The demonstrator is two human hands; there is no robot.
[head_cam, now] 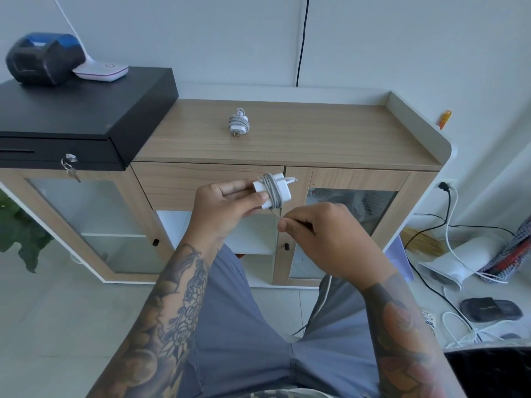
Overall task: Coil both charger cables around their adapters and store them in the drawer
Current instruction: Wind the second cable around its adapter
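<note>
My left hand point(227, 202) grips a white charger adapter point(283, 191) in front of the cabinet, with grey cable wound several times round its middle. My right hand point(321, 237) pinches the loose stretch of that grey cable point(276, 211) just below the adapter. The rest of this cable runs down past my right leg. A second adapter point(239, 124), its cable coiled round it, lies on the wooden cabinet top point(316, 133) near the back. The wooden drawer front point(178, 185) under the top is closed, partly hidden behind my hands.
A black cash drawer point(80, 110) with a small printer point(43, 57) and a white device point(100, 71) sits on the cabinet's left part. Glass doors lie below. Cables, a white appliance point(457, 262) and a sandal point(491, 308) lie on the floor at right.
</note>
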